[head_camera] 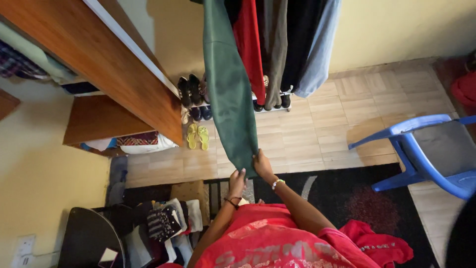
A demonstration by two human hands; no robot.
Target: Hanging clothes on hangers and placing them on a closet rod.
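I see L hand (pixel 237 179) & R hand (pixel 261 165) both pinched on green garment (pixel 229 94) hem; hard tug could prob drag it off rack onto shoes (pixel 193 92).

We see pale yellow walls (pixel 391 30), a tan tiled floor (pixel 317 134), a dark patterned rug (pixel 347 198), a brown wooden wardrobe (pixel 99 64) and a blue plastic chair (pixel 426 154).
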